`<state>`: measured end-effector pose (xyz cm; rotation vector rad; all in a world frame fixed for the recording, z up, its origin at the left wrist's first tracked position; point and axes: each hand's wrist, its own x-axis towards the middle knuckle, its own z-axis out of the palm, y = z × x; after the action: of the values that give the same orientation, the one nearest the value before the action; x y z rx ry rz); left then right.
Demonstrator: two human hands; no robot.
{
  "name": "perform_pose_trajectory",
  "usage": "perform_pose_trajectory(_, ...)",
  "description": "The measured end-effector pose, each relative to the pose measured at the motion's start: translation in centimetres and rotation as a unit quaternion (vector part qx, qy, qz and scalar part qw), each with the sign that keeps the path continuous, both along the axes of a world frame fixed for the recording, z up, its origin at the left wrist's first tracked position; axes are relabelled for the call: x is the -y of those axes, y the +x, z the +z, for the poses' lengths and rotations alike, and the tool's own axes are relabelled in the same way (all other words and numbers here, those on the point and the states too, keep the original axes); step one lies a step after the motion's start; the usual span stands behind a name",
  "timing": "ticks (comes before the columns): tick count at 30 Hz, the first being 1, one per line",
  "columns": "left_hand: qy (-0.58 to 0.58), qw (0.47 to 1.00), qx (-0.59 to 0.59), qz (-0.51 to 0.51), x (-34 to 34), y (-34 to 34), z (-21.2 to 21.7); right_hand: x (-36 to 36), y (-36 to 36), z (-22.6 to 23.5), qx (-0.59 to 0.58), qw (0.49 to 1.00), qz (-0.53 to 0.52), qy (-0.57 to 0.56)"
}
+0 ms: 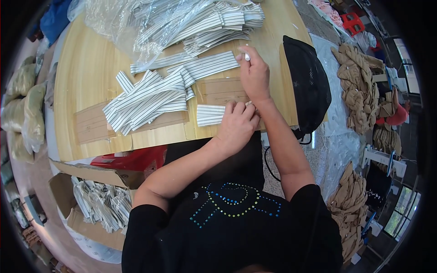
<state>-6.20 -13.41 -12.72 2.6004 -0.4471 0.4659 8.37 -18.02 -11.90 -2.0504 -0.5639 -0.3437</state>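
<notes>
Near the table's front edge, my left hand (236,122) is closed over a small stack of striped fabric strips (210,115), its fingers bent on the stack's right end. Just beyond it, my right hand (255,75) grips a white pen-like stick (247,56); whether it is a pen or chalk cannot be told. A marked cardboard template (221,90) lies flat between the hands and a longer striped strip (211,66). To the left, a crisscrossed pile of striped strips (148,100) rests on another piece of cardboard (93,122).
Far on the wooden table (82,82), clear plastic (118,22) partly covers a big heap of striped strips (218,22). A black mesh-sided bag (312,86) is at the right edge. Below left stands a cardboard box (91,232) holding more strips. Brown garments (357,86) are piled farther right.
</notes>
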Motion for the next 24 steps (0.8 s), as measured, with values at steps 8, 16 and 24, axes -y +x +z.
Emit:
perform_pose_trajectory(8,0.046,0.989,0.128,0.053,-8.2,-2.1,9.2,-0.4,1.4,-0.9,-0.011,0.984,-0.06,-0.165)
perform_pose_trajectory(16,0.074,0.978,0.029,0.194,-14.1,-2.4,2.1,8.0,-6.6,5.0,-0.296,0.88,0.032,0.37)
perform_pose_trajectory(24,-0.077,0.994,0.075,-0.022,-4.5,-1.3,5.7,9.3,-8.7,0.5,-0.162,0.985,-0.049,0.044)
